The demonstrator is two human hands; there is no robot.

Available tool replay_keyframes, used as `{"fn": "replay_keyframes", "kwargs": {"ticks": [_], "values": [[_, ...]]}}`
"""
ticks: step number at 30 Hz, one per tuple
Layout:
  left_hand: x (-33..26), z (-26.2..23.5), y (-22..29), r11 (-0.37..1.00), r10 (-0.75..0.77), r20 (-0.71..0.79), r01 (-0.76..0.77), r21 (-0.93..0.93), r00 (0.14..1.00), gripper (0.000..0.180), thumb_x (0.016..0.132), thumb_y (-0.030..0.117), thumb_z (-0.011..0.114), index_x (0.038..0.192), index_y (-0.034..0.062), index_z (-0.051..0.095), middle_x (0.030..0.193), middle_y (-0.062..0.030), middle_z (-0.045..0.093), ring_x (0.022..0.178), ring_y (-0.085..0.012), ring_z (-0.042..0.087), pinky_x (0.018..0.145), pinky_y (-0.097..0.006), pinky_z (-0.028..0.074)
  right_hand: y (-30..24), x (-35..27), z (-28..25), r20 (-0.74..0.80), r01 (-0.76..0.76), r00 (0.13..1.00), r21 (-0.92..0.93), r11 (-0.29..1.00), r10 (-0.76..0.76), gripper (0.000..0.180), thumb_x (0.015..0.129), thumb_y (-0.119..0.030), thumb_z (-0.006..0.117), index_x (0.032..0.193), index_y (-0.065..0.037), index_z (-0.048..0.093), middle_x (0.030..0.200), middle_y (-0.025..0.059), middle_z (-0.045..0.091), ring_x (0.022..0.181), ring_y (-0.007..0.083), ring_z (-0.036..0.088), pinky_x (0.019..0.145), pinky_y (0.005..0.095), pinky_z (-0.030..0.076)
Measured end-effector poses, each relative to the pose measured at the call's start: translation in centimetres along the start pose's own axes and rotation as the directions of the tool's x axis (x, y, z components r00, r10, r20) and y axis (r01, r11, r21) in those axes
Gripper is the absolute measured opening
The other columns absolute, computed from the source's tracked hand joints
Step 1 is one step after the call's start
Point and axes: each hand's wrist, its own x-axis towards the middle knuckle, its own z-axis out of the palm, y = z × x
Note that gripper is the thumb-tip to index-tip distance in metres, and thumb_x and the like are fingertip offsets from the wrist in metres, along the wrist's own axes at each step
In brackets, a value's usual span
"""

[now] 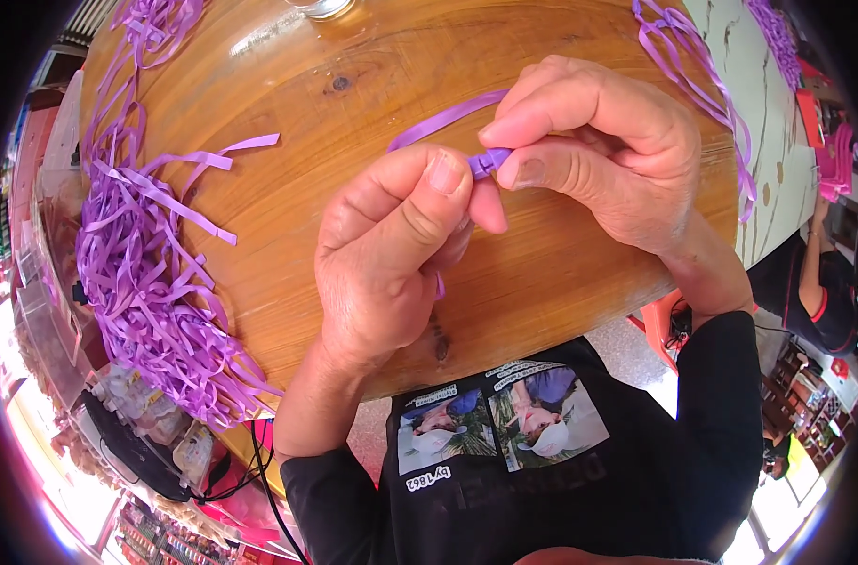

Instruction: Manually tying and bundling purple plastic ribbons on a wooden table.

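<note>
A heap of purple strips [156, 292] lies at the table's [288, 217] left edge. Over the middle, the left hand [391, 254] pinches the folded end of a ribbon [448, 118] between thumb and forefinger, closed tight. The right hand [598, 151] pinches the same fold from the right, the tail trailing far-left. The ribbon looks light, limp and slick, best held at the crease with fingertips.
</note>
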Motion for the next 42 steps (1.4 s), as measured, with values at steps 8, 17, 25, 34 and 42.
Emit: {"fn": "replay_keyframes", "kwargs": {"ticks": [8, 17, 25, 34, 42], "values": [[0.0, -0.1, 0.1, 0.998, -0.007, 0.011, 0.006, 0.065, 1.0, 0.03, 0.093, 0.025, 0.049, 0.086, -0.0027, 0.058, 0.062, 0.0011, 0.048, 0.046, -0.0041, 0.026, 0.043, -0.021, 0.017, -0.6, 0.5, -0.7, 0.085, 0.237, 0.971, -0.295, 0.926, -0.222, 0.021, 0.07, 0.001, 0.071, 0.089, 0.003, 0.063, 0.078, 0.0107, 0.061, 0.066, 0.0203, 0.057, 0.058, 0.0283, 0.044], [0.0, -0.1, -0.3, 0.998, 0.037, 0.019, -0.036, -0.058, 0.999, 0.017, 0.092, 0.011, 0.052, 0.088, -0.0006, 0.063, 0.08, -0.0028, 0.062, 0.078, -0.008, 0.054, 0.072, -0.022, 0.043, -1.1, 0.7, -1.1, 0.134, 0.271, 0.962, -0.381, 0.884, -0.237, 0.021, 0.069, -0.001, 0.072, 0.087, 0.004, 0.063, 0.074, 0.0118, 0.061, 0.062, 0.0211, 0.058, 0.052, 0.0285, 0.043], [-0.1, 0.4, -0.3, 0.997, 0.065, -0.001, -0.065, 0.037, 0.998, 0.019, 0.091, 0.017, 0.054, 0.086, -0.0003, 0.061, 0.072, -0.0015, 0.057, 0.061, -0.0053, 0.041, 0.056, -0.02, 0.031, -0.7, 0.6, -1.2, 0.162, 0.244, 0.966, -0.309, 0.919, -0.202, 0.019, 0.071, -0.003, 0.071, 0.086, 0.004, 0.063, 0.074, 0.0114, 0.06, 0.062, 0.0206, 0.058, 0.052, 0.0277, 0.042], [-0.2, 0.8, -0.3, 0.994, 0.077, -0.04, -0.074, 0.077, 0.996, 0.024, 0.09, 0.023, 0.055, 0.085, 0.0005, 0.059, 0.066, -0.0006, 0.053, 0.047, -0.0034, 0.03, 0.042, -0.02, 0.022, 0.0, 0.5, -0.5, 0.143, 0.221, 0.97, -0.163, 0.962, -0.198, 0.02, 0.074, -0.001, 0.07, 0.091, 0.002, 0.061, 0.076, 0.01, 0.061, 0.063, 0.0191, 0.057, 0.055, 0.029, 0.042], [0.5, 0.2, -0.5, 0.993, -0.055, -0.053, 0.06, 0.106, 0.997, 0.029, 0.093, 0.026, 0.049, 0.085, -0.0005, 0.058, 0.061, 0.0014, 0.047, 0.046, -0.0032, 0.028, 0.043, -0.02, 0.02, 0.8, 0.7, -1.2, 0.203, 0.048, 0.979, -0.166, 0.985, -0.014, 0.027, 0.073, -0.002, 0.071, 0.097, 0.002, 0.061, 0.082, 0.0088, 0.062, 0.071, 0.017, 0.059, 0.063, 0.0263, 0.045]]}}
